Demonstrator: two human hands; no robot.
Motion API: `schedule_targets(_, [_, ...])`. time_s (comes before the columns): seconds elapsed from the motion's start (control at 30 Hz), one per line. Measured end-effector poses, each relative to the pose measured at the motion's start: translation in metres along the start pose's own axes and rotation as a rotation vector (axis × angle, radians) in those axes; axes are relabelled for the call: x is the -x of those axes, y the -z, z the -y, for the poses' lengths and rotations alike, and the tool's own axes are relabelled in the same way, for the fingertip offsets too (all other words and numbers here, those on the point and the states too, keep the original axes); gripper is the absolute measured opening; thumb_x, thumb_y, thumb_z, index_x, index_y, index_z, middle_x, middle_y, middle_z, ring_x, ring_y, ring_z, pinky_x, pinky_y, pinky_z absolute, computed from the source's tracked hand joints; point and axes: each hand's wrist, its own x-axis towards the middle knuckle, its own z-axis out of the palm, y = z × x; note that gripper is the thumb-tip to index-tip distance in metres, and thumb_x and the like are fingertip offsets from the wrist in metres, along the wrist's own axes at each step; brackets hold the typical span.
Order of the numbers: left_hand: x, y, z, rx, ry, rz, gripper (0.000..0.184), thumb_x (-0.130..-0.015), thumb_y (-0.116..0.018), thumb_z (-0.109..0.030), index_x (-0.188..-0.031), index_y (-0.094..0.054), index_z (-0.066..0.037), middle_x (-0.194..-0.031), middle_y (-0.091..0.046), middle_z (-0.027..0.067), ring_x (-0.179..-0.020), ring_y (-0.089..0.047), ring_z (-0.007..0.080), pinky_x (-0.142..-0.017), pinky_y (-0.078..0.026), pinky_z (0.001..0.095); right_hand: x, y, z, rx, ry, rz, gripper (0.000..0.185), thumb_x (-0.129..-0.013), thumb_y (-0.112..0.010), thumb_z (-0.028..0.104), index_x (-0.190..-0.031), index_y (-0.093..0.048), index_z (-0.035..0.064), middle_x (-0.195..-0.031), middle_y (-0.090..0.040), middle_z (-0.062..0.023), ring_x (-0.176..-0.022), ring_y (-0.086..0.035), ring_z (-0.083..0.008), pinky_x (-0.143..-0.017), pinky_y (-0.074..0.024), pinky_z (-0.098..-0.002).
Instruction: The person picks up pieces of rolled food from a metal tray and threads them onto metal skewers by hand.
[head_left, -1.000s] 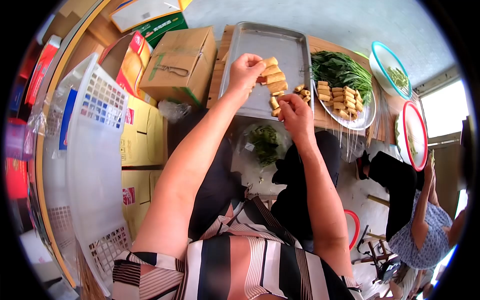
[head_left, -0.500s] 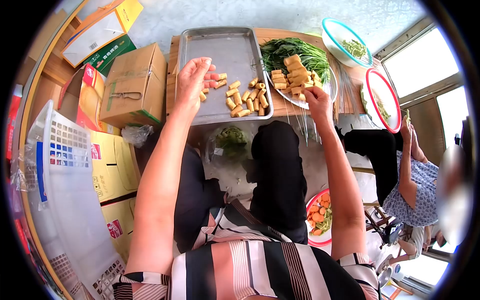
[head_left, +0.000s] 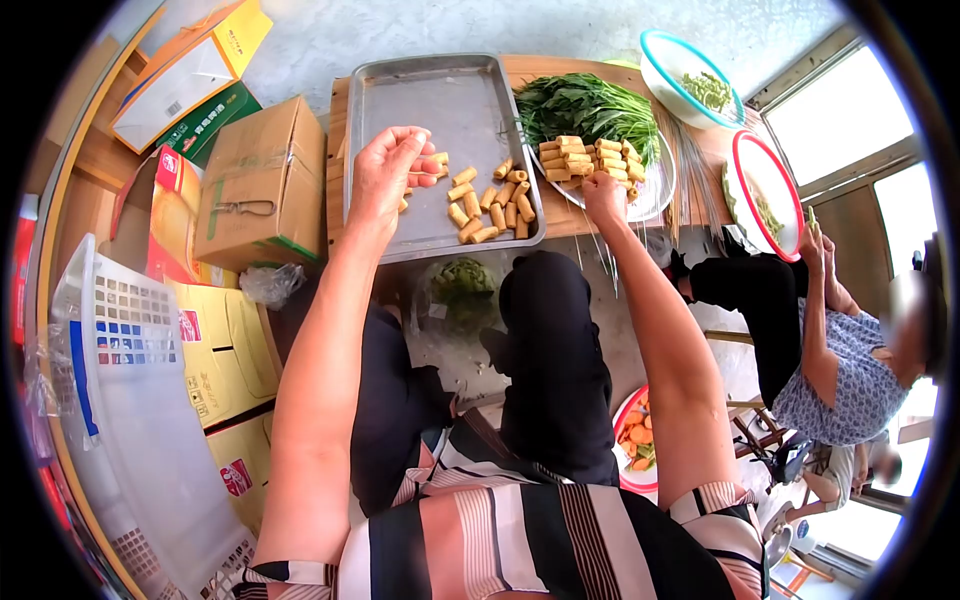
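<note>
Over the metal tray (head_left: 420, 110) is my left hand (head_left: 388, 172), its thumb and fingers curled together; what they pinch, if anything, is too small to make out. Short tan tube-shaped rolls (head_left: 494, 200) lie loose in the tray, some beside and behind that hand. My right hand (head_left: 606, 200) is closed at the near edge of a white plate (head_left: 660, 187), pinching the end of a skewer of rolls (head_left: 574, 155). More skewered rolls lie stacked on the plate, with thin skewer sticks (head_left: 602, 255) jutting over the table's near edge.
Long green leafy vegetables (head_left: 590, 110) lie behind the plate. A blue-rimmed bowl (head_left: 655, 75) and red-rimmed bowl (head_left: 738, 180) stand right, by loose skewers (head_left: 695, 175). Cardboard boxes (head_left: 255, 190) and a white basket (head_left: 140, 400) line the left. Another person (head_left: 830, 350) sits at right.
The skewer of rolls that was raised in my right hand now lies on the plate's pile. That hand has come slightly down and left; my left hand stays over the tray, turned slightly.
</note>
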Motion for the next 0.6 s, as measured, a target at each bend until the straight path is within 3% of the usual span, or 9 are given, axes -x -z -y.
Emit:
schedule_targets(0.17, [-0.002,-0.003,0.002,-0.023,-0.014,0.026,0.022,-0.091,-0.058,-0.026,-0.098,-0.06,-0.005,-0.091,-0.06,0.0048,-0.074,-0.061,0.0125,-0.064,-0.05,0.0243,0.014,0.008,-0.009,-0.062,0.06,-0.002,0.02,-0.079,-0.056,0.023,-0.087,-0.067,0.0085,-0.087,-0.066,-0.0167,-0.085,-0.063,-0.0341,-0.076,-0.0485,-0.0418])
schedule_targets(0.3, [0.001,-0.004,0.003,-0.054,-0.014,0.043,0.022,-0.091,-0.058,-0.024,-0.099,-0.06,-0.004,-0.091,-0.06,0.0049,-0.074,-0.061,0.012,-0.064,-0.05,0.0237,0.052,0.049,-0.01,-0.117,0.227,-0.116,0.018,-0.08,-0.057,0.02,-0.09,-0.065,0.0056,-0.083,-0.066,-0.0154,-0.079,-0.063,-0.0315,-0.071,-0.0484,-0.0397])
schedule_targets(0.37, [0.001,-0.003,0.005,-0.051,-0.012,0.05,0.022,-0.091,-0.058,-0.024,-0.099,-0.06,-0.004,-0.09,-0.06,0.0049,-0.073,-0.061,0.0119,-0.063,-0.051,0.0237,0.068,0.073,-0.018,-0.311,0.135,-0.033,0.016,-0.082,-0.058,0.016,-0.092,-0.065,0.0054,-0.08,-0.065,-0.0146,-0.071,-0.063,-0.0266,-0.067,-0.0486,-0.0355])
schedule_targets(0.4, [0.001,-0.003,0.007,-0.046,-0.013,0.054,0.021,-0.091,-0.058,-0.023,-0.1,-0.06,-0.004,-0.09,-0.06,0.005,-0.073,-0.061,0.0118,-0.063,-0.051,0.0236,0.067,0.074,-0.039,-0.357,0.187,-0.096,0.016,-0.083,-0.059,0.015,-0.093,-0.065,0.0041,-0.074,-0.064,-0.0114,-0.063,-0.06,-0.0188,-0.062,-0.0478,-0.0301])
schedule_targets(0.43, [0.002,-0.003,0.008,-0.04,-0.005,0.07,0.021,-0.091,-0.058,-0.023,-0.1,-0.06,-0.004,-0.09,-0.06,0.005,-0.073,-0.061,0.0118,-0.063,-0.051,0.0236,0.075,0.09,-0.04,-0.446,0.096,-0.056,0.017,-0.084,-0.059,0.015,-0.093,-0.064,0.0024,-0.071,-0.063,-0.0072,-0.059,-0.058,-0.0131,-0.059,-0.0471,-0.028])
schedule_targets(0.6, [0.001,-0.002,0.011,-0.104,-0.034,0.06,0.019,-0.091,-0.057,-0.021,-0.1,-0.06,-0.004,-0.088,-0.06,0.0041,-0.072,-0.061,0.0106,-0.061,-0.051,0.0233,0.067,0.112,-0.124,-0.416,-0.131,-0.147,0.018,-0.084,-0.058,0.017,-0.091,-0.064,0.0009,-0.069,-0.062,-0.0045,-0.055,-0.058,-0.0108,-0.054,-0.0469,-0.0263])
